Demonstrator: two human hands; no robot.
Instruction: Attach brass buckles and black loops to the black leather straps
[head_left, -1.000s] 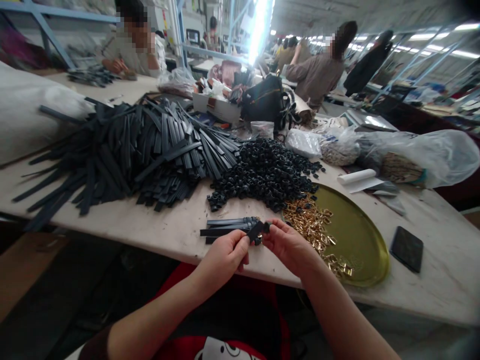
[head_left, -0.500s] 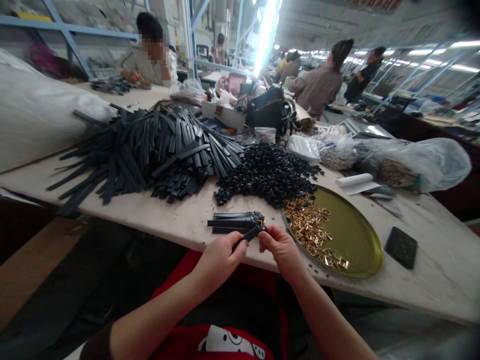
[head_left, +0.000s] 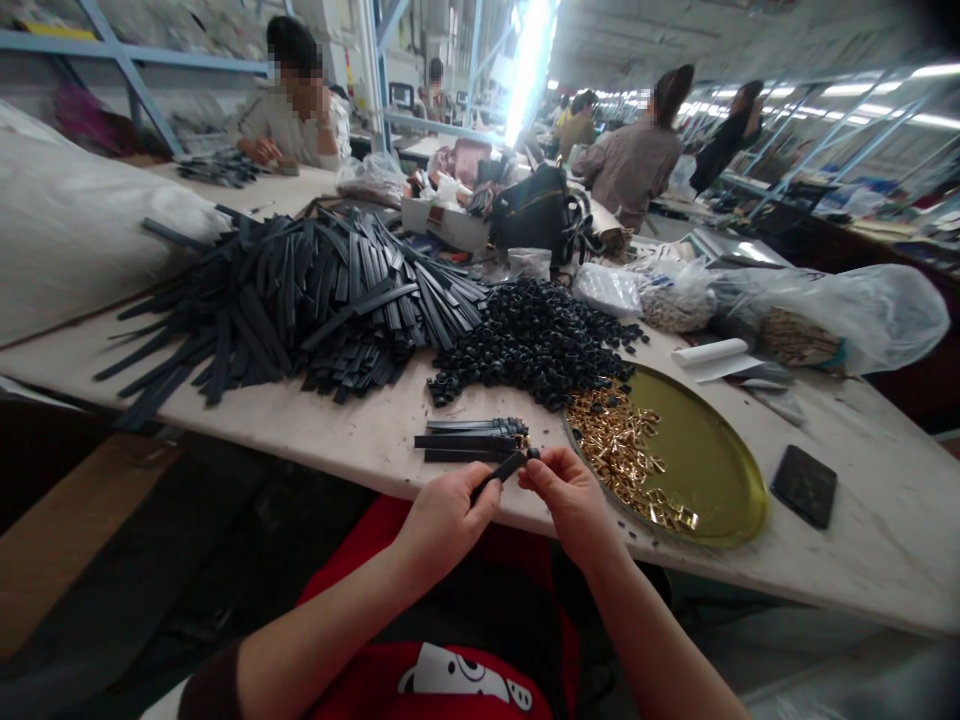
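Note:
Between the thumb and fingers of my left hand (head_left: 442, 510) is a dark strap (head_left: 508, 466), slanting up to the right. My right hand (head_left: 571, 495) is closed in a pinch at the strap's far end, on a small black loop (head_left: 533, 454). Whether the strap passes through the loop I cannot tell. Just behind my hands lies a short row of finished-looking straps (head_left: 469, 441), some with gold pieces at their right ends. Near my right hand, gold metal buckles (head_left: 619, 450) fill the left side of a round gold-coloured tray (head_left: 712, 470).
A large heap of dark straps (head_left: 300, 290) covers the table's left part. Small black loops are piled (head_left: 525, 335) beside it, spilling against the tray. A dark phone-like slab (head_left: 804, 486) lies right of the tray. Plastic bags (head_left: 847, 310) and a black bag (head_left: 531, 215) stand behind. A co-worker (head_left: 292, 110) sits across.
The small black loop now shows more plainly at my right fingertips, by the strap's end. My left hand has shifted slightly right with the strap. A background person's arms are higher.

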